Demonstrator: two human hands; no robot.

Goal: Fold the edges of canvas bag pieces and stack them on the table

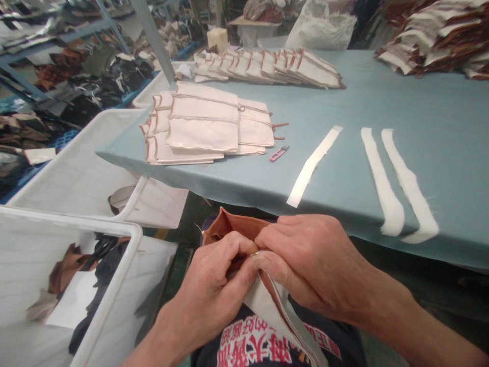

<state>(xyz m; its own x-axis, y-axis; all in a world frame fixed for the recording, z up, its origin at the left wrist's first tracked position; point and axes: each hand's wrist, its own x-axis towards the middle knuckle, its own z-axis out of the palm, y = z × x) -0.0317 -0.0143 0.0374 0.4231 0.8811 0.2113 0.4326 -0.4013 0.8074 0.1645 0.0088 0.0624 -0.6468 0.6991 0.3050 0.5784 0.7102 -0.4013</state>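
Note:
A fabric piece (pixel 269 298), cream on one side and rust-brown on the other, lies over my lap, in front of the table edge. My left hand (pixel 225 270) pinches its edge between thumb and forefinger. Close against it, my right hand (pixel 305 255) grips the same edge, and the thumbs and fingertips of both hands meet there. Behind the hands a brown fold of the piece stands up. What exactly lies under the fingertips is hidden. Beneath the cloth shows a dark apron (pixel 252 341) with red and white lettering.
On the blue-green table (pixel 244 176) lie stacked cream pieces (pixel 204 120), pink thread snips (pixel 279 153), a white strip (pixel 315 165) and two longer strips (pixel 376 178). Further back are a cream row (pixel 267 67) and a brown-and-cream pile (pixel 439 38). White bins (pixel 135 255) with scraps stand left.

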